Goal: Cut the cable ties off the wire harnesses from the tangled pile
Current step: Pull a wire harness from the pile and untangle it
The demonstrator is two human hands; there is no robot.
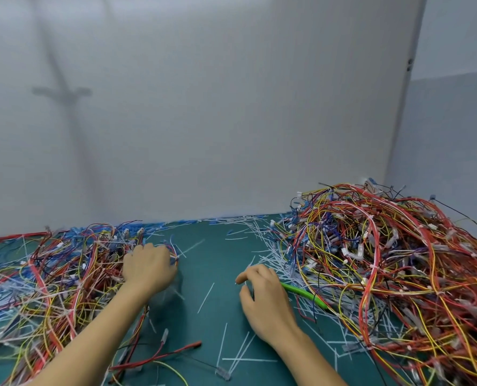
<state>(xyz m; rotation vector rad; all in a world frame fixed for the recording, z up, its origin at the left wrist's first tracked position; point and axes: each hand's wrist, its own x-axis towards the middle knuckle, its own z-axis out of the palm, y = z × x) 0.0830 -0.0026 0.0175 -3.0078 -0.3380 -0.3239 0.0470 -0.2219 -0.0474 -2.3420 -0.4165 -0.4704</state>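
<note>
1. Nearest, on the near side of the green handle (304,294), many cut ties (238,351) lie loose on the mat (204,274), with a stray red wire (176,351) among them. This litter suggests many cuts are already made.
2. The right hand (262,299) sits at the handle's left end with its fingers curled. It appears to grip the handle, which juts out to the right. The tool's blades are hidden, so I cannot tell what they touch.
3. Well left of the handle, the left hand (148,267) has its fingers curled into a small bunch of wires (173,253), holding it at the inner edge of the left spread (50,274). The hand is blurred there.
4. That left spread lies low and loose, further left of the handle. I judge it to be mostly harnesses already freed, though white bits still show in it.
5. Right of and beyond the handle rises the tangled pile (384,260), tall and dense. White ties still show on its bundles, so the larger share looks undone.
6. Farthest beyond the handle, more snipped ties (231,221) lie scattered at the foot of the wall (231,107).
</note>
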